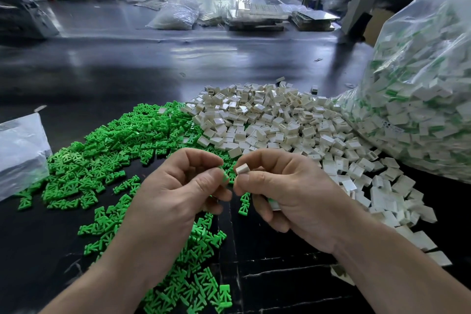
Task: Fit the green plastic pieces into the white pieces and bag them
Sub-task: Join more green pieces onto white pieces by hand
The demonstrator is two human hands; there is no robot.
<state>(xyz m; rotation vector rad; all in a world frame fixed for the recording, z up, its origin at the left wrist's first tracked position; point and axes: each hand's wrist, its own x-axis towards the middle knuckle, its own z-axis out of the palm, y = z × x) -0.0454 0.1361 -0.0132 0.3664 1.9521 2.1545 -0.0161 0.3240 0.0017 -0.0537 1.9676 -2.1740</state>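
Ok so the person's left hand point(178, 186) has a small green forked plastic piece point(224, 176) pinched in its fingers point(204, 181). The right hand point(288, 194) pinches a little white square plastic shell point(242, 169) the same way. The two parts sit just apart above the dark bench point(102, 71). The loose green pile point(114, 150) is on the left, the white pile point(280, 122) on the right, and a big clear bag of fitted ones point(420, 97) leans far right. These bits look feather-light, stiff and kinda slick. I'd hold the shell by its flat sides and the green one by its wide end, keeping the slot clear.
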